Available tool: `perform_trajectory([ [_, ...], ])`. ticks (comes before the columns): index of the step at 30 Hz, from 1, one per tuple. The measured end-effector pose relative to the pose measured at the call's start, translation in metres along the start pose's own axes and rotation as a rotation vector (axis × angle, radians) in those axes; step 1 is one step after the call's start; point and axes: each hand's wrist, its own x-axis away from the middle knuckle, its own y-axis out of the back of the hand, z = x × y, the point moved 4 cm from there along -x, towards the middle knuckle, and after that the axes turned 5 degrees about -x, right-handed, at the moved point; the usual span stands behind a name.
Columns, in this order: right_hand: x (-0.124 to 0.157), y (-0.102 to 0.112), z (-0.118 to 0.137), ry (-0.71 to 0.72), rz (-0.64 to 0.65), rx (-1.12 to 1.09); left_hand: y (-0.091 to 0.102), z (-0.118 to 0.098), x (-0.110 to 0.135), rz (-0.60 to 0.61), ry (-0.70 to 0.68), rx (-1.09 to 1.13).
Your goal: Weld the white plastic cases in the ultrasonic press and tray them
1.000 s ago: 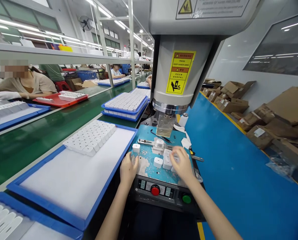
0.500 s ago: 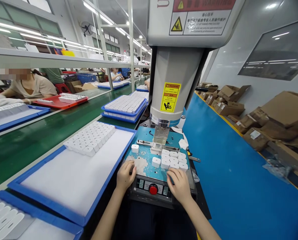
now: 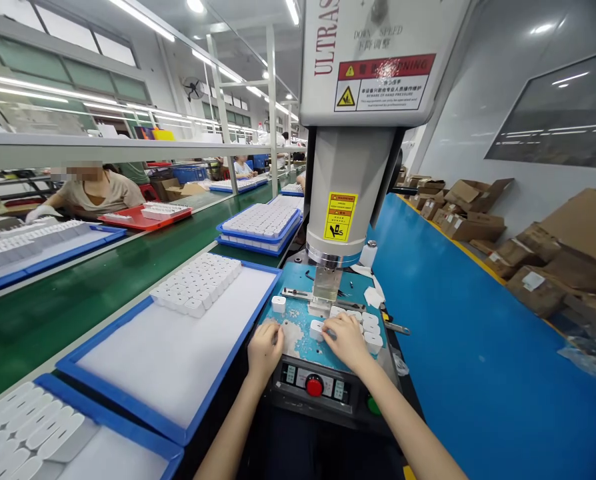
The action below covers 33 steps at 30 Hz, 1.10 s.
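Note:
My right hand point(image 3: 345, 340) reaches over the blue work plate point(image 3: 305, 355), its thumb and fingertips closed on the right side of a small white plastic block point(image 3: 317, 330). More such blocks stand in a cluster point(image 3: 371, 328) beside and partly behind that hand. My left hand point(image 3: 265, 348) rests at the plate's left edge with curled fingers; I see nothing in it. Near it sits a single white block point(image 3: 279, 305). Above the plate hangs the metal head point(image 3: 327, 283) of an ultrasonic press point(image 3: 345, 180), over a small fixture point(image 3: 319, 308).
A red button point(image 3: 314, 385) is on the press front. At left, a blue-rimmed tray point(image 3: 228, 373) holds rows of white blocks, with another tray point(image 3: 168, 450) nearer. Stacked trays point(image 3: 261, 233) stand beyond. Across the green belt point(image 3: 103, 280) sits a co-worker point(image 3: 103, 193). Cardboard boxes point(image 3: 543, 287) line the right wall.
My right hand has moved left across the cluster to the front block. My left hand stays by the plate's edge. The view has tilted up and shifted slightly.

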Motion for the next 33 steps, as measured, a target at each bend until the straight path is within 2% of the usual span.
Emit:
perform_trajectory([
  [5,0.013,0.011,0.009,-0.022,-0.176,-0.098,-0.020,-0.027,-0.032,0.078,-0.031,-0.021],
  [9,0.036,0.040,0.009,-0.065,-0.321,-0.097,-0.045,-0.045,-0.060,0.181,-0.020,-0.069],
  [14,0.055,0.069,-0.001,-0.062,-0.465,-0.001,-0.085,-0.068,-0.087,0.281,0.070,-0.170],
  [16,0.053,0.074,-0.011,-0.074,-0.488,0.036,-0.099,-0.078,-0.095,0.321,0.117,-0.201],
  [19,0.037,0.077,-0.035,-0.149,-0.443,0.077,-0.110,-0.088,-0.106,0.370,0.197,-0.221],
  [22,0.007,0.073,-0.063,-0.245,-0.305,0.013,-0.103,-0.087,-0.117,0.378,0.267,-0.212],
  [26,-0.037,0.054,-0.081,-0.252,-0.143,-0.108,-0.070,-0.078,-0.114,0.344,0.322,-0.177],
  [29,-0.060,0.036,-0.079,-0.200,-0.085,-0.157,-0.044,-0.064,-0.088,0.314,0.356,-0.155],
  [31,-0.068,0.025,-0.077,-0.185,-0.065,-0.184,-0.032,-0.048,-0.065,0.296,0.388,-0.152],
  [33,-0.073,0.017,-0.076,-0.175,-0.053,-0.207,-0.022,-0.028,-0.046,0.223,0.390,-0.151],
])
